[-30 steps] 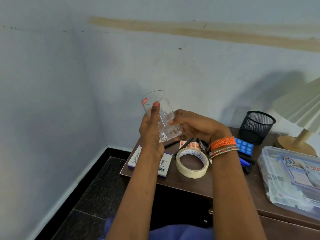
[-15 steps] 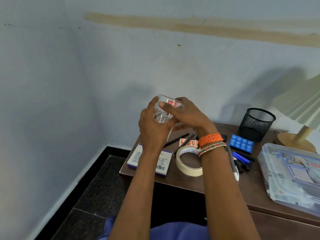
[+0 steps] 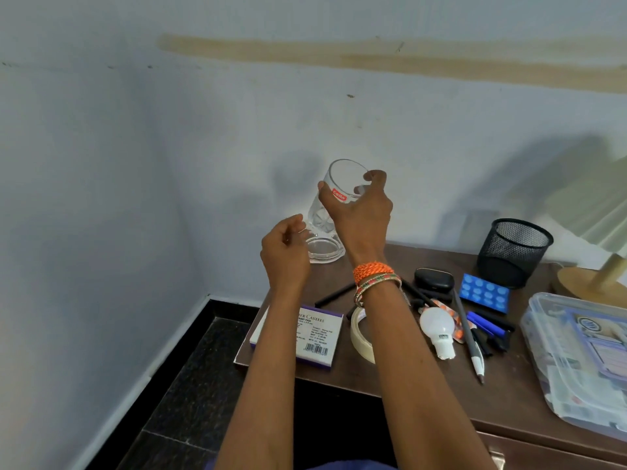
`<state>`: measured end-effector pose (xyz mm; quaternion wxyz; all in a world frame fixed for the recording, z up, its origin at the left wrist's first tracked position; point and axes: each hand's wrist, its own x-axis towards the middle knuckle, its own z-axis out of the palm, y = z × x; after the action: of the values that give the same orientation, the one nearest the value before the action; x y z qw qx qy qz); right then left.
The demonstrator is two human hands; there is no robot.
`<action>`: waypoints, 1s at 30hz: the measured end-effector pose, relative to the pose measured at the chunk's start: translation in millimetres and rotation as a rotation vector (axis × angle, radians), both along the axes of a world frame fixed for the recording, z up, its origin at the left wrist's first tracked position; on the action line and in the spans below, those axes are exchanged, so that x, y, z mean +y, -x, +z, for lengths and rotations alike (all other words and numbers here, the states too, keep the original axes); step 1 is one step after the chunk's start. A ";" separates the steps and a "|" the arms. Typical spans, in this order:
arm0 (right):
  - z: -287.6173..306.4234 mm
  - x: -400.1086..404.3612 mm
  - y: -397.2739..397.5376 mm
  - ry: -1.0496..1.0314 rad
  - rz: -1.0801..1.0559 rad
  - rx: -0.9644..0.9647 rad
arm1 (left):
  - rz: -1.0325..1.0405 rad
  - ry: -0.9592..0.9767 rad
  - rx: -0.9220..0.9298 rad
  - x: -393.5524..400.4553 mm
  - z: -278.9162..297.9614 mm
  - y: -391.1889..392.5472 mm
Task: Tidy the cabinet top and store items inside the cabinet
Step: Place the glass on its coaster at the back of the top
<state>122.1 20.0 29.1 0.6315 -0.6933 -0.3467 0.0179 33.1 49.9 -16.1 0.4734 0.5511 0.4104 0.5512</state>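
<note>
A clear drinking glass point(image 3: 324, 228) with a red label hangs above the back left corner of the brown cabinet top point(image 3: 400, 374). My right hand point(image 3: 359, 212) grips it by the rim from above, thumb on one side and fingers on the other. My left hand point(image 3: 283, 249) is just left of the glass's base, fingers loosely curled, holding nothing. On the cabinet top lie a white and purple box point(image 3: 314, 337), a roll of masking tape point(image 3: 361, 335), a white bulb point(image 3: 437, 330), pens point(image 3: 475, 347), a blue pill strip point(image 3: 483, 293) and a black case point(image 3: 434, 279).
A black mesh pen cup point(image 3: 515, 251) stands at the back. A lamp point(image 3: 590, 276) with a wooden base is at the right edge. A clear plastic storage box point(image 3: 576, 361) fills the right front. The wall corner is close on the left, with dark floor point(image 3: 190, 385) below.
My left hand has let go of the glass and dropped beside its base. My right hand now holds the glass alone by the rim, farther back over the corner.
</note>
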 end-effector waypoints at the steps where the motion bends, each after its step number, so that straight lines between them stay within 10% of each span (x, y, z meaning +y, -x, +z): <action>1: -2.4 3.7 -1.4 -0.014 -0.001 0.009 | -0.027 0.128 -0.125 1.4 2.9 -1.0; 7: -21.8 22.1 -9.8 0.030 0.031 0.072 | -0.219 0.620 -0.413 7.1 4.6 -4.4; 30: -36.1 63.5 -8.0 0.294 0.040 -0.031 | -0.162 0.628 -0.337 31.1 -2.9 0.8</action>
<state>130.1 83.4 -7.0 0.5171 -0.7716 -0.3638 0.0702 32.3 81.0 -19.0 0.7227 0.3109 0.4309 0.4420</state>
